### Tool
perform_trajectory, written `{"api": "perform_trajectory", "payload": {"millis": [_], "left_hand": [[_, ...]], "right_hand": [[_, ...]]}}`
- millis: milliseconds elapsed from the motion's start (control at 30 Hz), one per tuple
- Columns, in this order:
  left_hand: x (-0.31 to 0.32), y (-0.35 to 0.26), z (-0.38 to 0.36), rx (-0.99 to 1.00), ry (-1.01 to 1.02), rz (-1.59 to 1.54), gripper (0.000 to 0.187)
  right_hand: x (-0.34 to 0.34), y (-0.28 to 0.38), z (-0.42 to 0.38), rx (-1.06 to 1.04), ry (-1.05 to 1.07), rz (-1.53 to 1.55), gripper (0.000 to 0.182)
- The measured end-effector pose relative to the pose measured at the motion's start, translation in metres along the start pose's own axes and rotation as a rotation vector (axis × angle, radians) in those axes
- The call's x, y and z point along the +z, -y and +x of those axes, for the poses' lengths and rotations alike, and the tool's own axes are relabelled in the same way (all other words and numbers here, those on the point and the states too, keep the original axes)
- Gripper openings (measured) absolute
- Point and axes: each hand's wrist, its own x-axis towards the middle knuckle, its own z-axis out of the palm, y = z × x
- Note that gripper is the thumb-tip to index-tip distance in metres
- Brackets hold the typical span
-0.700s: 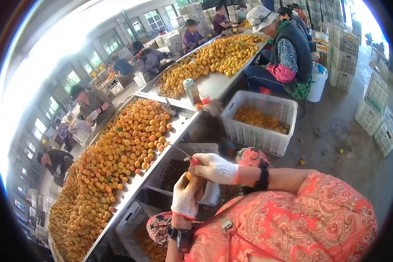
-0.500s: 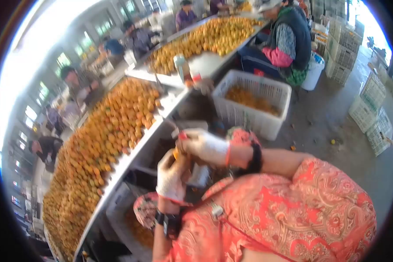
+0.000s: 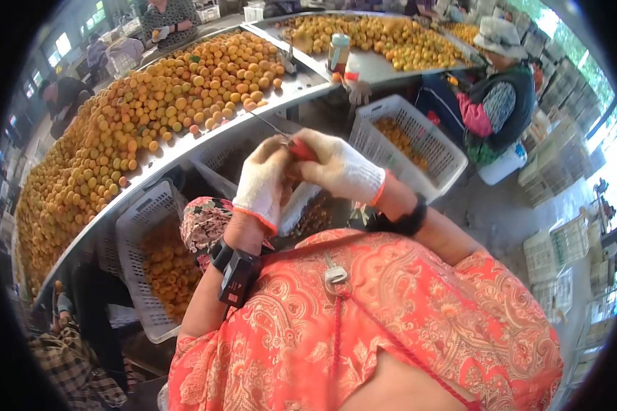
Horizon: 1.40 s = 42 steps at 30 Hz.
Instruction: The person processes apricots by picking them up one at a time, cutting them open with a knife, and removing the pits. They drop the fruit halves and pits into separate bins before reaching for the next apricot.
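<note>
My left hand (image 3: 264, 177), in a white glove with an orange cuff, is closed with its fingers curled toward the other hand. What it holds is hidden behind the glove. Right against it, my right hand (image 3: 341, 164), gloved the same way, grips a red-handled tool (image 3: 303, 149). The tool's thin metal shaft (image 3: 270, 125) points up and left toward the table edge. Beyond both hands, a heap of orange apricots (image 3: 164, 103) covers the metal table (image 3: 206, 137). Under my hands a container of dark bits (image 3: 312, 218) partly shows.
A white crate (image 3: 154, 335) of orange fruit pieces stands at lower left; another crate (image 3: 449, 181) is at right. A bottle (image 3: 339, 52) stands on the table. A person in a hat (image 3: 504, 96) sits at right, another person (image 3: 168, 24) across the table. Stacked crates (image 3: 559, 246) stand far right.
The view has shifted and steadied. Both hands appear higher and closer together, and the tool now points up-left. The orange piece that showed at my left fingers is no longer visible.
</note>
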Motion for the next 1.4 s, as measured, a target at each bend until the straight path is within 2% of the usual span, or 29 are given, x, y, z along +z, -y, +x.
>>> {"api": "perform_trajectory", "payload": {"millis": [33, 67, 200, 267, 433, 533, 600, 667, 733, 767, 800, 833, 867, 900, 933, 967, 1000, 1067, 1133, 1167, 1200, 1267, 1333, 1400], "left_hand": [[0.017, 0.004, -0.007, 0.106, -0.113, -0.066, 0.017], [0.013, 0.008, -0.007, 0.139, -0.120, -0.065, 0.016], [0.005, 0.006, -0.017, 0.173, -0.078, -0.135, 0.012], [-0.009, 0.007, -0.019, 0.129, 0.009, -0.113, 0.015], [-0.007, 0.008, -0.026, 0.142, -0.119, -0.204, 0.020], [-0.008, 0.013, -0.025, 0.119, -0.152, -0.256, 0.021], [-0.009, 0.013, -0.022, 0.126, -0.158, -0.278, 0.021], [-0.009, 0.012, -0.018, 0.056, -0.192, -0.313, 0.021], [-0.016, 0.011, -0.007, 0.002, -0.179, -0.318, 0.017], [-0.019, 0.011, -0.001, 0.041, -0.169, -0.284, 0.015], [-0.019, 0.014, 0.005, 0.071, -0.159, -0.255, 0.014], [-0.006, 0.010, 0.004, 0.062, -0.304, -0.253, 0.015], [-0.015, 0.014, 0.012, 0.013, -0.280, -0.302, 0.020], [-0.024, 0.016, 0.020, -0.028, -0.310, -0.334, 0.023], [-0.033, 0.018, 0.027, -0.068, -0.340, -0.362, 0.025], [-0.044, 0.020, 0.032, -0.042, -0.299, -0.360, 0.028], [-0.054, 0.022, 0.038, -0.019, -0.255, -0.360, 0.030], [-0.069, 0.023, 0.043, -0.009, -0.239, -0.368, 0.035], [-0.085, 0.023, 0.053, -0.017, -0.243, -0.384, 0.036], [-0.087, 0.027, 0.059, 0.031, -0.339, -0.349, 0.037], [-0.104, 0.029, 0.064, 0.016, -0.239, -0.392, 0.037], [-0.116, 0.032, 0.079, -0.020, -0.267, -0.361, 0.035], [-0.131, 0.041, 0.094, -0.078, -0.188, -0.366, 0.035], [-0.136, 0.050, 0.109, -0.126, -0.234, -0.312, 0.036]], "right_hand": [[-0.001, 0.011, 0.000, 0.051, 0.034, -0.054, 0.028], [0.000, 0.020, -0.002, 0.084, 0.047, -0.090, 0.027], [0.015, 0.023, 0.004, 0.025, 0.055, -0.144, 0.022], [0.022, 0.021, 0.010, 0.009, 0.031, -0.181, 0.022], [0.042, 0.006, 0.022, 0.014, 0.021, -0.186, 0.017], [0.050, 0.002, 0.026, 0.036, -0.041, -0.165, 0.015], [0.052, -0.014, 0.032, 0.060, -0.023, 0.016, 0.014], [0.050, -0.021, 0.035, 0.002, -0.080, 0.021, 0.013], [0.046, -0.012, 0.034, 0.062, -0.101, 0.044, 0.011], [0.045, -0.008, 0.035, 0.091, -0.115, 0.136, 0.010], [0.046, -0.013, 0.038, 0.083, -0.173, 0.151, 0.011], [0.041, -0.019, 0.043, -0.018, -0.229, 0.115, 0.010], [0.033, -0.028, 0.050, -0.119, -0.284, 0.075, 0.010], [0.027, -0.043, 0.055, -0.123, -0.302, 0.076, 0.012], [0.020, -0.060, 0.062, -0.128, -0.322, 0.077, 0.015], [0.017, -0.102, 0.072, -0.163, -0.315, -0.107, 0.027], [0.005, -0.108, 0.070, 0.015, -0.177, -0.327, 0.034], [0.000, -0.144, 0.063, 0.181, -0.228, -0.298, 0.038], [-0.006, -0.177, 0.055, 0.239, -0.374, -0.145, 0.040], [-0.007, -0.200, 0.052, 0.299, -0.427, -0.119, 0.037], [-0.009, -0.207, 0.045, 0.371, -0.501, -0.104, 0.030], [-0.007, -0.256, 0.029, 0.435, -0.680, -0.093, 0.025], [-0.010, -0.294, 0.012, 0.794, -0.787, -0.016, 0.030], [-0.004, -0.326, -0.013, 0.995, -0.762, -0.161, 0.032]]}}
